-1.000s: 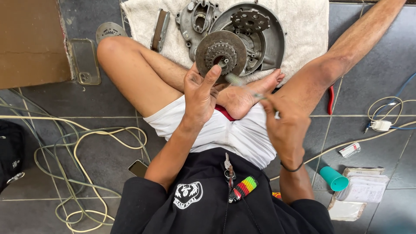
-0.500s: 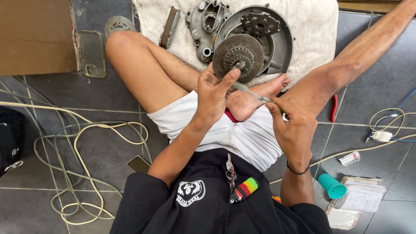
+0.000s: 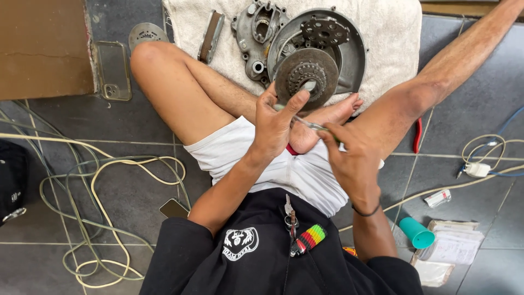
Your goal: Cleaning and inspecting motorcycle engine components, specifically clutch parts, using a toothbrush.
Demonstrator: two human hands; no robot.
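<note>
Floor: dark grey tiles are seen, with one looped pale cable spread over them at the left.
Towel: one white towel is laid on the tiles at the top, and the metal parts are carried on it.
Housing: one round grey metal housing is set on the towel, with a smaller cast cover just beside it.
Disc: one dark, worn round disc with a toothed hub at its middle is held upright over the housing, above the person's bare foot.
Left hand: the left hand is closed on the disc's lower edge, the thumb pressed against its face.
Right hand: the right hand is clenched around one thin metal tool, whose tip is pointed towards the disc.
Phone: one clear-cased phone is laid flat at the upper left.
Cup: one teal cup is lying on its side at the lower right.
Pliers: one red-handled tool is partly hidden behind the right leg.
</note>
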